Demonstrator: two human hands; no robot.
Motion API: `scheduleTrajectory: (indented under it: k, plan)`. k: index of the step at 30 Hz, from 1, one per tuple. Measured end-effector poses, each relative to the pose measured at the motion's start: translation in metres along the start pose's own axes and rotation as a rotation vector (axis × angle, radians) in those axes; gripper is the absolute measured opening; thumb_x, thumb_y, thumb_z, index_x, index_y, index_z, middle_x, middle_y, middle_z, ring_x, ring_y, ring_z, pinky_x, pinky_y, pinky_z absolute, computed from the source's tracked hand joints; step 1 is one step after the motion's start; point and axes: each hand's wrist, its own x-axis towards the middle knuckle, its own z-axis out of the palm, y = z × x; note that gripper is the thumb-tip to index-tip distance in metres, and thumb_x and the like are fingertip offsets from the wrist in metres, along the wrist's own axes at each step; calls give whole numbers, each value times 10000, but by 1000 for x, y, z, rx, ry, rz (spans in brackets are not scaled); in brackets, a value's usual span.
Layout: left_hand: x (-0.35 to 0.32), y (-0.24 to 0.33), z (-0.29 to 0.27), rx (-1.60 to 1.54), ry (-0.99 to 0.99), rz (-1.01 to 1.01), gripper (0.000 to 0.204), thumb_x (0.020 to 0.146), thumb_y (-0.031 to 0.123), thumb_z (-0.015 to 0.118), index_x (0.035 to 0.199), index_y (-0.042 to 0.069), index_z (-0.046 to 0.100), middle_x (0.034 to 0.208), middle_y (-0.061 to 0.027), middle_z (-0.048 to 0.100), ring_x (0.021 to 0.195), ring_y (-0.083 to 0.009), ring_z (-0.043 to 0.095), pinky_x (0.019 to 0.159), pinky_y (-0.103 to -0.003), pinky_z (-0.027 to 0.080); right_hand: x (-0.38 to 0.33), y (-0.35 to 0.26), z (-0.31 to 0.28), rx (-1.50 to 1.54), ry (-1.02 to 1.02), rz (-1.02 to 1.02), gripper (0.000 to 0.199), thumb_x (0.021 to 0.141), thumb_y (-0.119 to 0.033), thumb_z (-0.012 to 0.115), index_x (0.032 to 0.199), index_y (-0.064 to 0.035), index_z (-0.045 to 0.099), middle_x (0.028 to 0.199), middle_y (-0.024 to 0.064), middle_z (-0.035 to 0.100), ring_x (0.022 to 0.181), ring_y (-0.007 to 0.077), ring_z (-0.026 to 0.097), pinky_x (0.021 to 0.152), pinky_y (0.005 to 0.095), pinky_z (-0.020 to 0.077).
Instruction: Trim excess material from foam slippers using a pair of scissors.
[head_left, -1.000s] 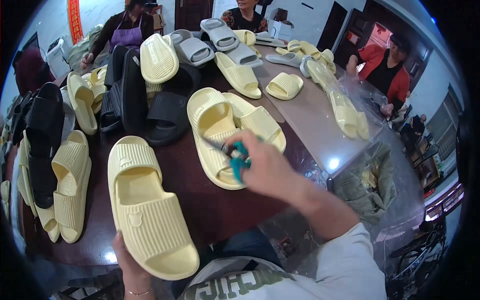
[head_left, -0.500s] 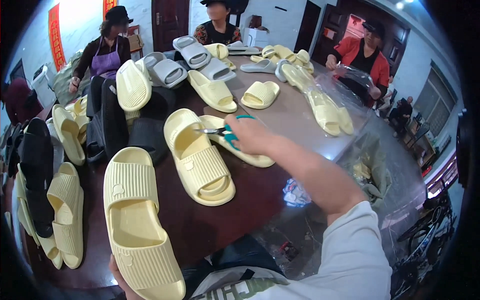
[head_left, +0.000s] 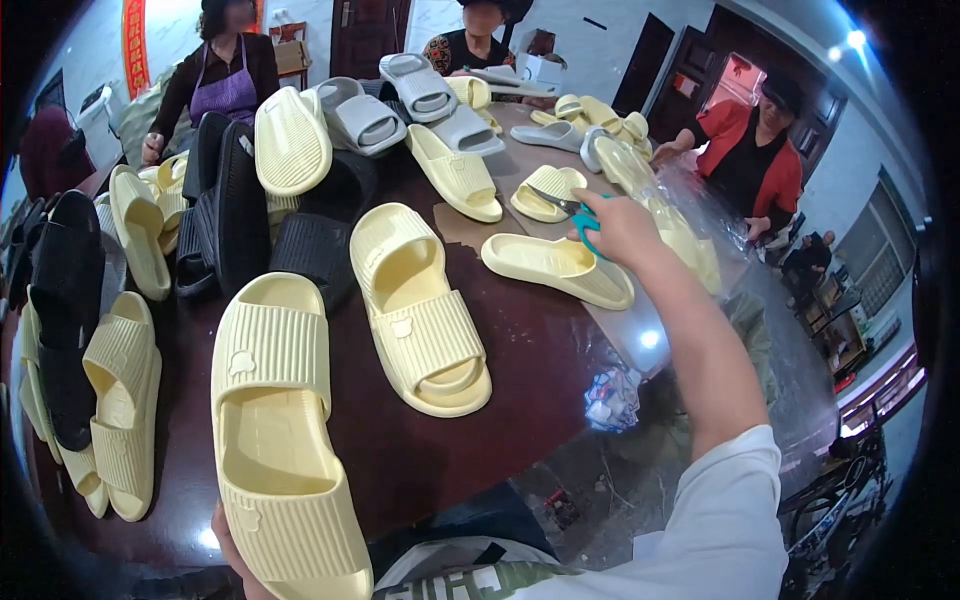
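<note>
My right hand [head_left: 628,232] is closed around teal-handled scissors [head_left: 583,218], held over the table's far right half. Their blades point left across a small-looking yellow slipper [head_left: 548,190]. Just below the hand, another yellow slipper [head_left: 560,270] lies on its own. At the lower left, my left hand [head_left: 234,556] grips two ribbed yellow slippers [head_left: 290,525] fitted one into the other; most of its fingers are hidden behind them. Between the hands lies another fitted yellow pair [head_left: 425,335], with a small bear-head shape on its strap.
Black slippers [head_left: 240,210] and grey slippers [head_left: 365,120] are heaped at the far left of the dark table [head_left: 520,390]. More yellow ones [head_left: 125,420] stand along the left edge. Three people are around the table; one in red [head_left: 745,150] handles clear plastic. A crumpled wrapper [head_left: 612,400] sits at the right edge.
My right hand has moved right with the scissors, away from the middle pair. The yellow slipper beside that pair now lies farther right, apart from it. The whole view has shifted slightly.
</note>
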Motion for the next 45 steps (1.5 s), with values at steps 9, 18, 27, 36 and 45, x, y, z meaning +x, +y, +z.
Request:
scheduleTrajectory:
  k: [9,18,27,36,45]
  plan:
    - [31,12,11,-93,-142,-94,453,903,383,391,1191,50,497,1160,-130,554,1044,-245,547,850,-383,428,96,-11,61,-437,-157,-52,453,705,-309,674,1061,-67,534,845,114,633,802,266,622,631,373,474]
    - [46,19,-2,-39,-92,-114,467,903,398,377,1210,61,479,1180,-132,538,1062,-246,535,862,-397,419,139,-39,72,-670,-320,-32,405,713,-212,644,1085,-90,541,894,58,650,848,196,631,644,313,481]
    - [46,17,-18,9,-73,-160,482,903,413,363,1229,71,461,1200,-135,521,1079,-247,523,875,-410,409,139,-14,68,-408,-249,95,462,730,-230,641,1130,-45,506,999,126,624,883,255,625,719,362,485]
    - [56,9,-33,53,-51,-210,497,903,428,349,1248,82,442,1220,-137,505,1097,-248,510,887,-423,400,151,-18,98,363,88,315,353,787,-220,576,1059,-20,471,946,224,604,897,367,584,767,433,461]
    - [74,6,-46,71,-21,-182,513,903,443,334,1266,93,424,1240,-140,489,1115,-248,498,900,-437,391,186,31,128,242,161,388,474,786,-281,605,1130,-45,382,980,230,579,941,398,548,805,442,433]
